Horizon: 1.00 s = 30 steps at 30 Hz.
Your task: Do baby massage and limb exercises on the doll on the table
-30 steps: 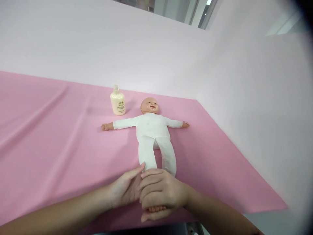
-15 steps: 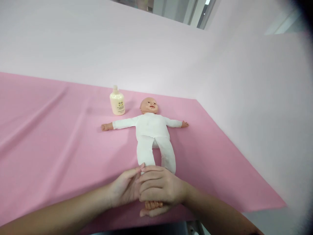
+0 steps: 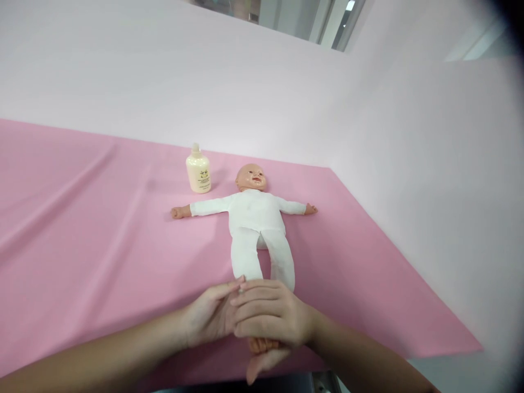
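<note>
A baby doll [image 3: 257, 213] in white clothing lies on its back, arms stretched out to both sides and feet towards me. My left hand [image 3: 215, 314] cups the lower leg on the left side of the picture, its thumb along the shin. Wrapped over the foot of that same leg is my right hand [image 3: 272, 314], fingers closed across its top. The doll's toes [image 3: 262, 344] show between those fingers and my right thumb, which points down below them. Most of the foot is hidden by my hands.
A cream-coloured lotion bottle [image 3: 198, 173] stands left of the doll's head. Pink cloth [image 3: 102, 240] with a few creases covers the table. White walls [image 3: 164, 76] rise behind and to the right, with a window [image 3: 286, 22] at the top.
My right thumb has swung down, away from the doll's toes. Both hands otherwise stay around the leg and foot. The whole view has shifted slightly.
</note>
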{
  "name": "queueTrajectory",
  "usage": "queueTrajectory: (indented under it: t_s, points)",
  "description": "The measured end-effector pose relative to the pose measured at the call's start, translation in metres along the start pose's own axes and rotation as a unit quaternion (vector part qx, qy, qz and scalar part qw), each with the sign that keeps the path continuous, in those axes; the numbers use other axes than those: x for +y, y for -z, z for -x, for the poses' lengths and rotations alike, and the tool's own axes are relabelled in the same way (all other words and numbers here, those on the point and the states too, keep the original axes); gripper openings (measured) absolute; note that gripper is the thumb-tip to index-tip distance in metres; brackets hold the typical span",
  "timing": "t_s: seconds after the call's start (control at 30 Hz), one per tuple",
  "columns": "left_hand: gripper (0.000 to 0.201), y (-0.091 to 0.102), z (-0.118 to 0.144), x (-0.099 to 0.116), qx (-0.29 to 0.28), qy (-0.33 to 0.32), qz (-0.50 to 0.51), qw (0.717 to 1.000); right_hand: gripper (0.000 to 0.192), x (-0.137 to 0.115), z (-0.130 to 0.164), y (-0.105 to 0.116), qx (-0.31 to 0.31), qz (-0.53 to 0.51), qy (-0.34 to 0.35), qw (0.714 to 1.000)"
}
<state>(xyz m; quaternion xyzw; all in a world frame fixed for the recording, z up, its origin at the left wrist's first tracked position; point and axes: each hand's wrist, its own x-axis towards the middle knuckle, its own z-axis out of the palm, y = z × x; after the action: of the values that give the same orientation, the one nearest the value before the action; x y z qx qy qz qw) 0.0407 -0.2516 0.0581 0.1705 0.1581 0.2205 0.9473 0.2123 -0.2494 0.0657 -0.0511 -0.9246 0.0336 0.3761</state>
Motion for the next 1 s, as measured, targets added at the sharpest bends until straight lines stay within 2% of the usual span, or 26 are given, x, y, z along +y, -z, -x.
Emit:
queueTrajectory:
  t_s: [0.07,0.17,0.27,0.43,0.57,0.7,0.8,1.0]
  points:
    - [0.031,0.002,-0.001,-0.001,0.008,-0.003,0.013,1.0,0.053,0.0,-0.001,0.002,-0.034,0.006,-0.018,0.999]
    - [0.033,-0.001,-0.001,-0.001,0.015,0.005,0.01,1.0,0.046,-0.002,0.0,0.0,-0.068,0.013,-0.023,0.997]
    - [0.041,-0.006,-0.001,0.002,0.018,0.022,-0.003,1.0,0.037,-0.004,0.0,-0.003,-0.064,0.003,-0.016,0.998]
    - [0.047,-0.008,0.001,0.004,0.014,0.027,-0.006,1.0,0.038,-0.005,0.002,-0.004,-0.009,-0.009,0.004,1.0]
    - [0.041,-0.004,0.001,0.002,0.026,0.032,-0.001,0.999,0.041,-0.002,0.004,-0.002,-0.055,-0.002,0.02,0.998]
    - [0.033,-0.002,0.001,0.001,0.059,0.029,0.009,0.998,0.05,-0.001,0.0,0.001,-0.079,0.013,-0.005,0.997]
    - [0.029,-0.004,0.001,0.001,0.084,0.029,0.02,0.996,0.047,-0.003,-0.003,0.002,-0.086,0.023,-0.023,0.996]
    - [0.029,-0.007,0.001,0.004,0.057,0.02,0.001,0.998,0.039,-0.003,0.002,-0.003,-0.066,0.005,-0.002,0.998]
